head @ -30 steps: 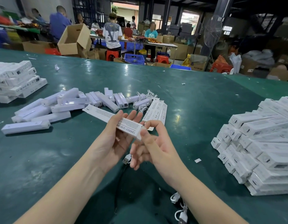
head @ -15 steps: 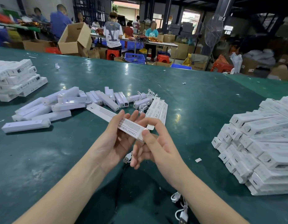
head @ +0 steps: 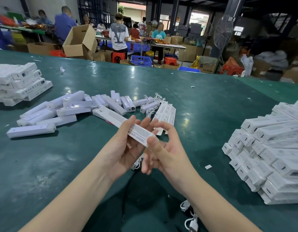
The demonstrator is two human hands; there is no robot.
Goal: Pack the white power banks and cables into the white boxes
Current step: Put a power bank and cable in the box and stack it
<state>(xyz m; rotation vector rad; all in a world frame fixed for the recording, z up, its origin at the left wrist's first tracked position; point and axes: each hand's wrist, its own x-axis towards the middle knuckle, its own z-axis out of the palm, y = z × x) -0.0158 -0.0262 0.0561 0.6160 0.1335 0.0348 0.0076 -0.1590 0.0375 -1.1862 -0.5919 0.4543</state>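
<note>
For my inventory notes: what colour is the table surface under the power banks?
Dark green table, clearest in the head view, the only one.

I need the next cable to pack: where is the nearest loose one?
In the head view, a white cable lies at the bottom edge, just right of centre, beside the right forearm on the green table.

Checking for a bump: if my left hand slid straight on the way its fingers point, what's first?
Probably the flat white boxes just beyond the left hand; depth is uncertain.
</note>
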